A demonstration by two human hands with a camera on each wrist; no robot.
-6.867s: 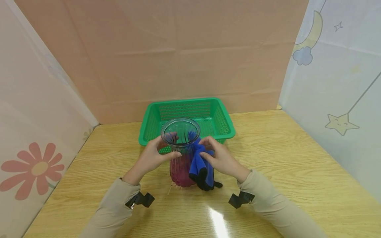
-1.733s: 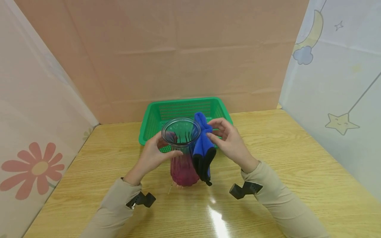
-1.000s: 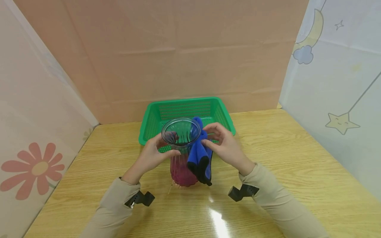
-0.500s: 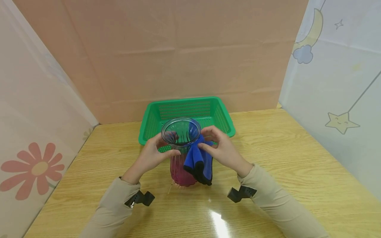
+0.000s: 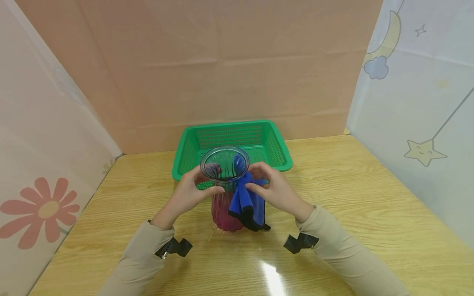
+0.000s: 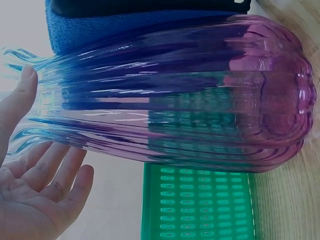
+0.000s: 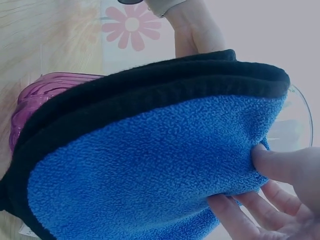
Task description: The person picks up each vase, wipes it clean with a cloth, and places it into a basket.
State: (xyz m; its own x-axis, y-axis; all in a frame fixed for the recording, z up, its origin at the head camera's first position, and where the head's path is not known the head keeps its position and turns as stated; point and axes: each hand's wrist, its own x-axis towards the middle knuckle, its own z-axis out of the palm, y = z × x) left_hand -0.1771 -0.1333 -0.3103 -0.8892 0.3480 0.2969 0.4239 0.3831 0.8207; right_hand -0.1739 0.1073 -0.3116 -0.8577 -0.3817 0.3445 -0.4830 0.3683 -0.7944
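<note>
A ribbed glass vase (image 5: 223, 213), bluish at its flared rim and pink at its base, stands upright on the table. My left hand (image 5: 188, 196) holds it around the neck, thumb in front and fingers behind. In the left wrist view, the vase (image 6: 190, 95) fills the middle. Against its right side lies a blue cloth (image 5: 241, 200) with black edging, folded and hanging down. My right hand (image 5: 275, 190) pinches this cloth between thumb and fingers near the vase's neck. Up close in the right wrist view, the fluffy cloth (image 7: 140, 160) covers most of the vase.
Directly behind the vase, a green perforated plastic basket (image 5: 277, 142) stands on the wooden table (image 5: 326, 172). A peach backdrop (image 5: 237, 74) rises behind it, with patterned sheets at both sides. A black wrist camera (image 5: 301, 242) is strapped to each sleeve.
The right hand lifted the cloth beside the vase's rim, then brought it back down and inward against the vase's right side. The left hand and the vase have stayed nearly still.
</note>
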